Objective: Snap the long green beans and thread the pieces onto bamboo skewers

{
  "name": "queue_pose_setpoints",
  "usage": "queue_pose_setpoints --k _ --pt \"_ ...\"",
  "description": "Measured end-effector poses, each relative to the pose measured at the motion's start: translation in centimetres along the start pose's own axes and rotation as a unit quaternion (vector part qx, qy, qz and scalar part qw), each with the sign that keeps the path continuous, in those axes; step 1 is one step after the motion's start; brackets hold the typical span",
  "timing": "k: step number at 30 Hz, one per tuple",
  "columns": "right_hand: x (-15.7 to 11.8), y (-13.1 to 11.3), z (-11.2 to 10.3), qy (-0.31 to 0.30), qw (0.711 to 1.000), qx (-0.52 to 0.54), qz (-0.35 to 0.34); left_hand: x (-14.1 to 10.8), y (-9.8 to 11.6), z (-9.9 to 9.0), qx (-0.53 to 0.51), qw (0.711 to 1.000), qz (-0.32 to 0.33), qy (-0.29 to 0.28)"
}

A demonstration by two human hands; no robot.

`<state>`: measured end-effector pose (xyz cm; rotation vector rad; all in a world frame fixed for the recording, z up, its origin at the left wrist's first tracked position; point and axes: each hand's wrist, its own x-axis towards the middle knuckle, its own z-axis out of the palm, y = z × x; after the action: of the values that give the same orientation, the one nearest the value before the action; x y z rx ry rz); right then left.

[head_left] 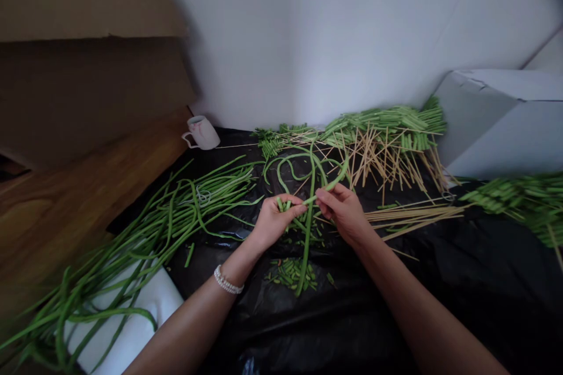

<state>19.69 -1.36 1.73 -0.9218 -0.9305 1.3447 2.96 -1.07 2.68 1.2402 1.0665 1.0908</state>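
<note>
Between my two hands a long green bean (333, 182) is stretched, its upper part curving up and right. My left hand (278, 218) pinches the near end of it and also holds several short cut bean pieces (284, 205). The fingers of my right hand (342, 208) are closed on the bean a little to the right. Another long bean (307, 246) hangs down between the hands. Beneath lies a small pile of short green bits (292, 273) on the black plastic sheet (352, 316).
Long beans (176, 211) spread at the left, partly over a white object (127, 316). A mug (202, 133) stands at the back. Skewered bean pieces (387, 123) lie heaped before the wall, with loose sticks (413, 217) nearer. A white box (497, 117) stands right; cardboard (88, 88) is at left.
</note>
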Motion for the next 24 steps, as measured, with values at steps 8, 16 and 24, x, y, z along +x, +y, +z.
queue_pose_setpoints --k 8,16,24 --pt "-0.5 0.2 0.4 -0.051 0.999 -0.01 -0.01 0.6 -0.1 -0.2 -0.348 0.93 -0.115 -0.028" --pt "-0.2 0.2 0.2 -0.057 0.998 0.019 0.018 1.3 0.9 -2.2 -0.494 0.846 -0.194 -0.04" --pt "-0.7 0.1 0.5 -0.102 0.993 -0.059 0.019 1.0 0.5 -1.4 -0.368 0.882 -0.284 -0.074"
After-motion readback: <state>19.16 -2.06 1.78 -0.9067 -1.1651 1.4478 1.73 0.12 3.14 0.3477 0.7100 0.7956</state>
